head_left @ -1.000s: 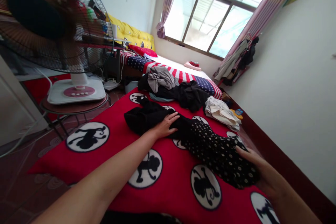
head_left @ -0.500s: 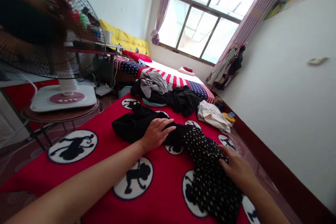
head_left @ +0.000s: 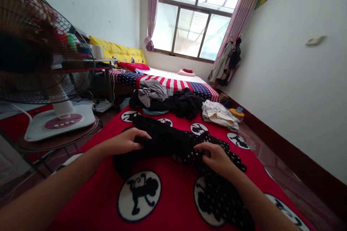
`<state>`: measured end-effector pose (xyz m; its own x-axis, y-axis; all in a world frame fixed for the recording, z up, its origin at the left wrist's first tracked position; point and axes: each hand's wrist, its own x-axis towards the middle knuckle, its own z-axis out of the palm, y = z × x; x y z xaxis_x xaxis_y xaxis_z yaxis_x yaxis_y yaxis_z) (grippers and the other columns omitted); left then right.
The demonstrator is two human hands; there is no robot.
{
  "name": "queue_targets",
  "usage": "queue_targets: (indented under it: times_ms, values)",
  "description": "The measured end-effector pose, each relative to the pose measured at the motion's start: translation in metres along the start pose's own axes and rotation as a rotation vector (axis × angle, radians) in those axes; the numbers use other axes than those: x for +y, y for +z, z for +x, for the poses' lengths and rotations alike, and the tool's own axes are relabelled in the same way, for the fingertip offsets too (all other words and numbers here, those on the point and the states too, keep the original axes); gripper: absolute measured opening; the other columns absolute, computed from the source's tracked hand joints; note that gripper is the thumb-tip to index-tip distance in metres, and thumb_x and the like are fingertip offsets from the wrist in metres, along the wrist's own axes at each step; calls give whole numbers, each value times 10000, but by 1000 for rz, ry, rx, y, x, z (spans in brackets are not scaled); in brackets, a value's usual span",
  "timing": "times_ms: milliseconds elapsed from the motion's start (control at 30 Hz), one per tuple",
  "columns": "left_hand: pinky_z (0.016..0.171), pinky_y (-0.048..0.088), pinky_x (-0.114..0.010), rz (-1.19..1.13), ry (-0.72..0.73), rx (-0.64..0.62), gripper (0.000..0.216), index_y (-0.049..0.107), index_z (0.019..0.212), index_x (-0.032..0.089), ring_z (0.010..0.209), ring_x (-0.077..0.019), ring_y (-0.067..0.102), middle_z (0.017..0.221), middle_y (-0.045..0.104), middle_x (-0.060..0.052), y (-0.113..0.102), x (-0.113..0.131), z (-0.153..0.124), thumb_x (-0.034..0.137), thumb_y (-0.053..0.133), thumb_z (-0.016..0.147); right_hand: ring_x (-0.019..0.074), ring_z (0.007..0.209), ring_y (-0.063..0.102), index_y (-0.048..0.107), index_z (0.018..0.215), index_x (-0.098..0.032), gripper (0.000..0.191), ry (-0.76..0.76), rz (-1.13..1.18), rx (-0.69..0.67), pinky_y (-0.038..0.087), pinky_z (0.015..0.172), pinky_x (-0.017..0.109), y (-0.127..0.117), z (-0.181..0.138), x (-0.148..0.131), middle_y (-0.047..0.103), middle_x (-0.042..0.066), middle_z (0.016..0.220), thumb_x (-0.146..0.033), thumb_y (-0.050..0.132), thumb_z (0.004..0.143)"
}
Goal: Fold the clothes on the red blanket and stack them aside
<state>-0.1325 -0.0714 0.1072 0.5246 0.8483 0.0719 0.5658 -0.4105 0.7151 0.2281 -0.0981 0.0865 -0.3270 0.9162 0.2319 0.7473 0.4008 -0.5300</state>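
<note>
A black garment point(head_left: 165, 142) lies crosswise on the red cover, plain at the left and dotted with small pale spots point(head_left: 225, 195) at the right. My left hand point(head_left: 127, 141) is at its plain end, fingers curled and thumb below, with black cloth between them. My right hand point(head_left: 217, 157) has its bent fingers and thumb on the cloth where the plain part meets the dotted part. Part of the dotted cloth trails toward me beneath my right forearm. The fabric hides some fingertips.
Beyond the garment lie a grey cloth point(head_left: 153, 92), a black clothing heap point(head_left: 188, 103) and a white folded pile point(head_left: 219, 115). The red cover point(head_left: 173, 195) bears round monkey prints. A fan point(head_left: 63, 119) stands on a stool at left; a wall point(head_left: 303, 90) runs along the right.
My left hand has moved left and my right hand left and up. The garment's dotted part is now bunched near my right hand, and the plain part lies straighter. The view has turned slightly.
</note>
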Motion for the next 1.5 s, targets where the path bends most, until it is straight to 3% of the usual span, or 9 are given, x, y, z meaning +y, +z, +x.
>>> queue_targets:
  times_ms: [167,233,400,500,733,867,1100,1233,1500]
  values:
    - [795,525,-264,-188,-194,-599,403,733,1033,223,893,-234,667,969,733,-14,-22,18,-39,272,749,633,167,683,633,743,961,-227,308,105,277,-608,473,599,240,-21,-31,-25,716,4,792,-189,591,696]
    - [804,539,-294,-281,-227,-772,496,706,1094,220,894,-242,683,998,737,-45,-24,16,-39,358,792,625,166,660,648,734,965,-195,281,175,424,-629,478,572,234,-30,-25,-23,726,29,795,-320,662,723]
    - [889,517,-340,-346,-104,-193,445,665,1099,207,1017,-239,657,1062,722,-64,-22,-11,12,509,646,773,196,881,668,691,964,-180,330,227,548,204,517,750,281,-35,28,17,723,73,984,-439,654,762]
    - [954,476,-368,-134,-8,119,422,665,1104,181,1078,-257,626,1131,695,-81,-10,-29,55,465,584,803,206,926,667,671,1022,-166,303,342,312,265,524,798,314,-22,57,51,712,90,1043,-351,596,794]
    - [980,422,-427,650,-71,72,701,449,1394,242,1200,-315,536,1331,555,-127,28,-48,101,265,662,727,242,829,666,696,991,-201,512,422,-79,103,494,722,322,9,64,87,723,44,887,-161,804,492]
    - [893,465,-376,680,-179,58,819,385,1435,231,1139,-321,572,1259,598,-127,17,-46,92,367,704,693,262,783,648,702,736,-224,237,419,-200,69,446,671,316,-10,57,77,690,19,718,-231,788,516]
    - [868,452,-386,878,363,413,302,615,1124,217,1014,-262,590,1111,614,-105,0,-22,34,251,489,852,224,855,618,621,840,-209,178,56,-167,818,449,738,316,-51,16,53,674,64,972,-341,582,728]
    - [951,403,-436,810,502,123,232,623,901,200,1136,-309,522,1254,560,-113,18,-11,-6,404,618,791,182,708,606,593,835,-235,211,95,-194,315,430,645,276,-45,-29,50,664,-1,784,-172,522,646]
    - [792,473,-333,664,-22,-125,531,541,1207,235,970,-251,624,1084,650,-59,23,7,-27,213,649,688,144,598,546,574,832,-213,230,329,-84,-186,409,506,230,-60,-57,40,610,-12,719,-380,646,692]
